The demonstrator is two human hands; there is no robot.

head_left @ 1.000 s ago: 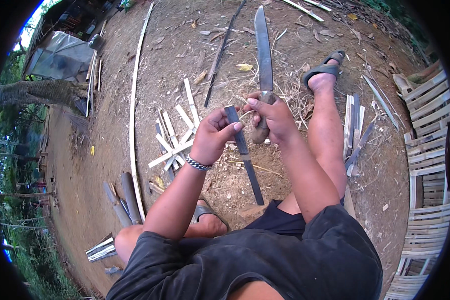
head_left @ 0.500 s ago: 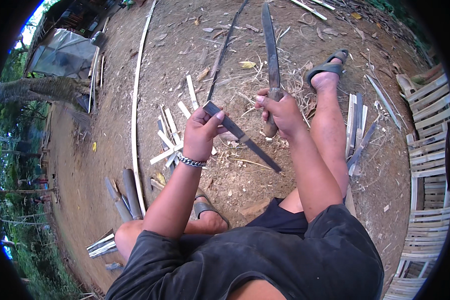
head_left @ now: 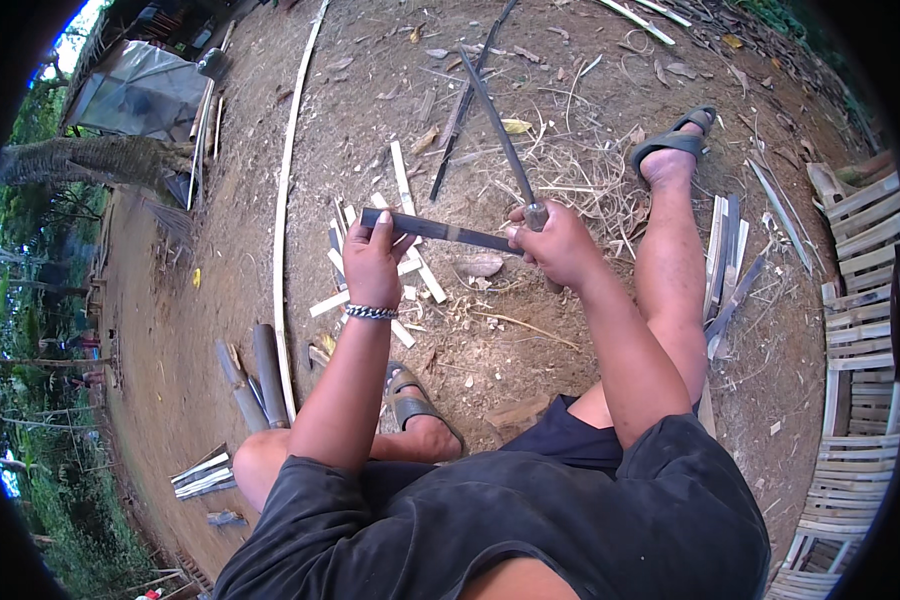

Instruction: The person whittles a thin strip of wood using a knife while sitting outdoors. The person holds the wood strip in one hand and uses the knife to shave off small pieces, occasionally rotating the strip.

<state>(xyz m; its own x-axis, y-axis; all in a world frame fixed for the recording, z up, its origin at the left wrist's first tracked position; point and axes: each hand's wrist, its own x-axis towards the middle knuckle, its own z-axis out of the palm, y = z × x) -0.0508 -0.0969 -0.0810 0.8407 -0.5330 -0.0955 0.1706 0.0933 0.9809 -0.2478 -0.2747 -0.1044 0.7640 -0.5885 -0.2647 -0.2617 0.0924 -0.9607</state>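
My left hand [head_left: 373, 265], with a chain bracelet at its wrist, is closed on one end of a dark, flat bamboo strip [head_left: 442, 231]. The strip lies almost level in front of me, its other end reaching the thumb and fingers of my right hand [head_left: 567, 245]. That right hand grips the wooden handle of a machete [head_left: 498, 122], whose blade points away from me and leans to the left, seen nearly edge-on. Under the left hand, several pale split strips [head_left: 402, 175] lie crossed on the dirt.
A long pale strip [head_left: 284, 200] runs along the ground at left, near dark bamboo lengths [head_left: 266, 370]. Fibrous shavings [head_left: 595, 180] spread beyond my right hand. More strips [head_left: 720, 255] lie beside my right leg; a slatted bamboo bench [head_left: 860, 325] stands far right.
The bamboo strip has swung from slanting down toward me to nearly level, its free end now at my right hand. The machete has tilted left and turned edge-on.
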